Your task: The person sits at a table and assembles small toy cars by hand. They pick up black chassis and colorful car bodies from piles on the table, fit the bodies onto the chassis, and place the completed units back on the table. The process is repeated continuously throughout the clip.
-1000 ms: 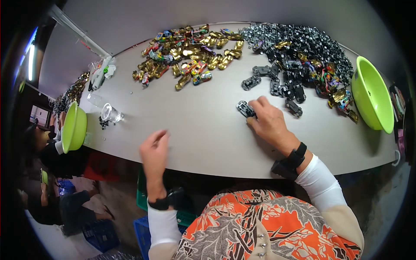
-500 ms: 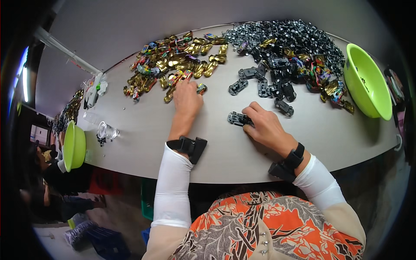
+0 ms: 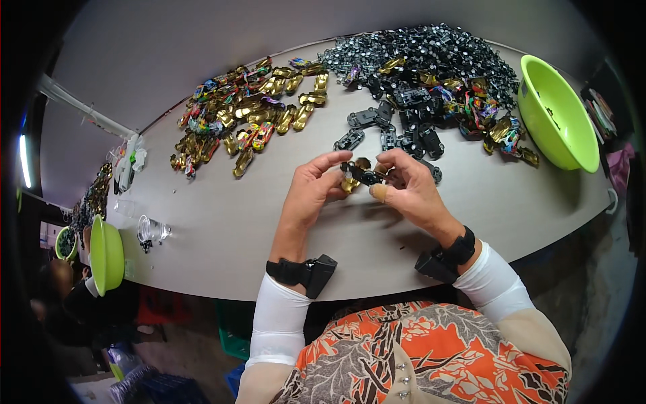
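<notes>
Well inside table edge (image 3: 370, 296): fingers (image 3: 328, 161), car (image 3: 367, 177).

On your grey table (image 3: 215, 222), gold cars (image 3: 249, 109) and black chassis (image 3: 389, 137) lie near a heap of small parts (image 3: 437, 57), a green bowl (image 3: 560, 124) at right, clear cups (image 3: 152, 230) at left.

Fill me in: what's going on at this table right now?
A person is handling toy car parts above the table. The left hand grips a gold car body, and the right hand holds a black car chassis against it; whether they are joined is too small to tell. Gold and multicoloured bodies lie to the left. Beyond the right hand are more black chassis, with a lime-green basin at the far right.
</notes>
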{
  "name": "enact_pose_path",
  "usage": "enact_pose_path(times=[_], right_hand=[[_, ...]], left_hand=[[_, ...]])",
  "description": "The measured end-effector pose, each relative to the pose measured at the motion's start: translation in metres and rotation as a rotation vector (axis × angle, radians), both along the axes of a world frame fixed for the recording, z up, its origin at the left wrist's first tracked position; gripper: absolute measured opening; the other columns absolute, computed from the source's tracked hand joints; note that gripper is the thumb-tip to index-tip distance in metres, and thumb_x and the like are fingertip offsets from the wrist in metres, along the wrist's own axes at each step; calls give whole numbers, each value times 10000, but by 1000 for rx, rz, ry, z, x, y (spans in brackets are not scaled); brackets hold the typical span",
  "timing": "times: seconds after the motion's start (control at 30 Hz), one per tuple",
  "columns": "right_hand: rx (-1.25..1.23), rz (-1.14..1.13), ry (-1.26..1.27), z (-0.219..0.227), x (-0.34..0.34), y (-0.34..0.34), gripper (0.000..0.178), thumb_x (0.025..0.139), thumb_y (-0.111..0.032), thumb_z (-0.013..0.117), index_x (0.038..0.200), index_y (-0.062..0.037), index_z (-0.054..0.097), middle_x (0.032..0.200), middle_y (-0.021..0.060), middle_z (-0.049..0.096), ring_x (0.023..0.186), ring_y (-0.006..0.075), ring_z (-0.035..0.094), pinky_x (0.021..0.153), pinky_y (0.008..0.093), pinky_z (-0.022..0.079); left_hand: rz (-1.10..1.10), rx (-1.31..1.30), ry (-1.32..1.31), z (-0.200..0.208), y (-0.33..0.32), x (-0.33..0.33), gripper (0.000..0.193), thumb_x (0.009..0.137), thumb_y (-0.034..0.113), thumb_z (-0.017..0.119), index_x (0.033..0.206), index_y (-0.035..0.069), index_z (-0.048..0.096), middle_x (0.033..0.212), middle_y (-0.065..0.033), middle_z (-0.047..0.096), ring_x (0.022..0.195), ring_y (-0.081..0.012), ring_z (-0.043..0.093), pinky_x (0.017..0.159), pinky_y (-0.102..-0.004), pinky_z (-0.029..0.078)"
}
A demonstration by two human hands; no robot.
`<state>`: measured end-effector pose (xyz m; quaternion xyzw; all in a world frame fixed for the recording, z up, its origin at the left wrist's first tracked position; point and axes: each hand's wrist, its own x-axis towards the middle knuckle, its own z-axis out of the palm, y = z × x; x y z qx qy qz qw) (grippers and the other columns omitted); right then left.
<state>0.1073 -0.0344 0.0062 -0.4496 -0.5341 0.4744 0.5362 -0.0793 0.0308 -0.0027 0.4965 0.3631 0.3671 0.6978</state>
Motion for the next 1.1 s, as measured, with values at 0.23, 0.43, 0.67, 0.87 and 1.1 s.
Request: enact_pose_path(times=[0.23, 0.43, 0.67, 0.87, 1.1], right_hand=[[295, -81, -234, -6, -14, 7, 302, 686, -34, 659, 965, 3, 549, 825, 50, 561, 644, 79, 505, 554, 220, 423], [248, -236, -476, 10, 23, 25, 218, 709, 39, 560, 922, 0, 581, 834, 91, 606, 595, 130, 541, 559, 244, 440], [-198, 83, -66, 0, 0, 16, 276, 784, -168, 685, 977, -8, 567, 791, 13, 583, 580, 44, 490, 467, 186, 365], [-491, 218, 507, -11, 3, 13, 213, 775, -178, 695, 916, -66, 581, 765, 13, 598, 533, 53, 491, 417, 193, 357], [-538, 230, 620, -7, 4, 9, 296, 760, -125, 689, 1000, -73, 524, 768, 19, 603, 548, 64, 496, 450, 206, 356]], left_hand=[[1, 64, -85, 8, -12, 12, 276, 795, 84, 652, 1052, -2, 599, 968, -76, 642, 794, -105, 603, 694, -239, 509], [242, -144, -226, 4, 4, -6, 153, 837, 126, 604, 927, 21, 541, 922, -157, 642, 795, -199, 640, 694, -315, 549], [216, -71, -218, -4, 1, 7, 171, 829, 92, 610, 949, 8, 523, 932, -141, 629, 835, -219, 643, 698, -321, 548], [138, 139, -241, 5, -11, 20, 204, 799, -5, 626, 987, -20, 549, 930, -97, 622, 865, -173, 620, 785, -271, 498], [131, 206, -268, 4, -22, 27, 219, 814, -2, 603, 1022, -29, 540, 1048, -125, 594, 957, -207, 602, 834, -308, 494]])
